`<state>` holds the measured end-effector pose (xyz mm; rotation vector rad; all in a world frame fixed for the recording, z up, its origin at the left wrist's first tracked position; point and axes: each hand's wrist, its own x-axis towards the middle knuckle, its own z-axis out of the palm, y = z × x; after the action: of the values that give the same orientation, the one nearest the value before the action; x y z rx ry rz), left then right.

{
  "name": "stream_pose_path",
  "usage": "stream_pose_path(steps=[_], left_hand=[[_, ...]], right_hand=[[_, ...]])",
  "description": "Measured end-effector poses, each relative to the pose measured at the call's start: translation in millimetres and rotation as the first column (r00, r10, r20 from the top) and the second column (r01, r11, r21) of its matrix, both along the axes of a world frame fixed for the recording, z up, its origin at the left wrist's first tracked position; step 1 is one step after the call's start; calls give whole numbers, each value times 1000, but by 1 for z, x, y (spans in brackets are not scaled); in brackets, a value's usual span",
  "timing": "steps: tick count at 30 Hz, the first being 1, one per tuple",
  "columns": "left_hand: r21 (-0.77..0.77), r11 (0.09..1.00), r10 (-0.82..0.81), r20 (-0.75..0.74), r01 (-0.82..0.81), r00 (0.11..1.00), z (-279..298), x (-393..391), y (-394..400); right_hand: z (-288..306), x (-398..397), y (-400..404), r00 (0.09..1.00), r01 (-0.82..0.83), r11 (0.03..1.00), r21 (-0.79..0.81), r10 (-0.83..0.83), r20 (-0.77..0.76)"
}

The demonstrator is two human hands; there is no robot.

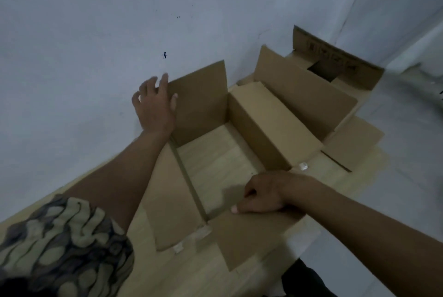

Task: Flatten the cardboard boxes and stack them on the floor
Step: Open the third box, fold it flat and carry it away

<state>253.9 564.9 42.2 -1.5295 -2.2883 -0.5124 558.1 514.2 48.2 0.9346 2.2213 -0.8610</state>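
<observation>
Open cardboard box (239, 152) stands on the wooden floor (251, 280), against the left wall (96, 32). Left hand (154, 107): fingers spread straight, pressing the far-left flap. Right hand (261, 194): grip curled over the near wall's edge. Second box (335, 66) lies beyond, far right.

Open cardboard box (239, 133) on the wooden floor (215, 167), beside the wall (96, 32); floor shows through its bottom. Left hand (154, 104) flat against upright far flap. Right hand (261, 194) grips near rim. Second box (335, 68) behind, in the corner.
</observation>
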Motion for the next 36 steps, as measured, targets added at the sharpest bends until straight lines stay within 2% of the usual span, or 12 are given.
stream_pose_path(steps=[3,6,9,10,12,18,24,26,28,30,32,36], left_hand=[[-67,996,53,-49,-56,997,-8,3,9],[-198,979,27,-69,-40,997,-14,-3,15],[-429,903,19,42,1,999,-31,-12,18],[-470,882,15,94,31,995,-36,-12,17],[-447,890,-20,154,88,988,-44,-9,13],[-297,948,-62,183,115,981,-61,-5,2],[-266,958,-28,275,104,961,-60,-12,-4],[-233,971,13,283,55,959,-59,-12,-15],[-219,975,89,279,-26,956,-60,-10,-30],[-233,960,228,320,-157,920,-59,-5,-46],[-257,925,359,362,-279,860,-58,1,-63],[-280,860,510,495,-426,703,-60,25,-99]], right_hand=[[-26,2,-5,978,-1,980,201,42,-203],[-50,5,-6,937,39,901,432,117,-329],[-66,4,-8,892,111,765,635,204,-403],[-70,4,-7,879,157,717,679,212,-427],[-75,3,-7,864,227,654,722,206,-458],[-90,5,-7,806,343,599,723,207,-554],[-84,10,0,869,280,665,692,131,-477],[-77,18,4,838,365,655,661,79,-541],[-68,27,13,766,475,600,644,79,-638],[-61,36,32,732,523,568,636,82,-676],[-54,43,55,757,541,567,622,-6,-653],[-43,49,89,774,578,675,459,-275,-570]])
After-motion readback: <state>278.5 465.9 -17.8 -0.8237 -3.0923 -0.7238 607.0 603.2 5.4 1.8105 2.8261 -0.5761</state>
